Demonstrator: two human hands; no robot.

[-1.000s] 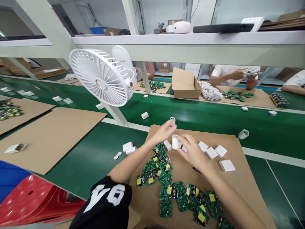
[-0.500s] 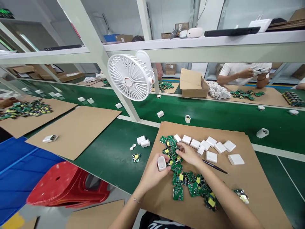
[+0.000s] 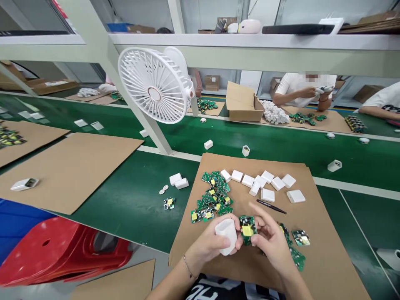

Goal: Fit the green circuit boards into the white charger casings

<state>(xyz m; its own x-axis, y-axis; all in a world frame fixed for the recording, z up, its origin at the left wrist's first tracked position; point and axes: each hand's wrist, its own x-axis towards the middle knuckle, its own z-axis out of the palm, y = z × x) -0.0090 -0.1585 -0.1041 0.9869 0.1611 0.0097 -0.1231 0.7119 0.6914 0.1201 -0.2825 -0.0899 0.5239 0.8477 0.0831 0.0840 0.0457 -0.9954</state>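
My left hand (image 3: pixel 206 246) is wrapped round a white plastic casing (image 3: pixel 226 236), held just above the near edge of a cardboard sheet (image 3: pixel 325 233). Right beside it, my right hand (image 3: pixel 271 239) pinches a green circuit board with a yellow part (image 3: pixel 248 229), its edge close to the casing's open end. A heap of green circuit boards (image 3: pixel 212 198) lies on the sheet ahead of my left hand. A row of several white casings (image 3: pixel 261 183) lies further back. A black pen-like tool (image 3: pixel 271 206) rests past my right hand.
A white fan (image 3: pixel 154 85) stands on a slanted frame post at the back left. Loose white casings (image 3: pixel 245 150) sit on the green belt (image 3: pixel 281 146). Red stools (image 3: pixel 62 250) lie at the lower left. Other people work across the belt beside a cardboard box (image 3: pixel 243 108).
Both hands have drawn back toward me from the heap. My right hand has picked up a circuit board and brought it next to the casing in my left hand.
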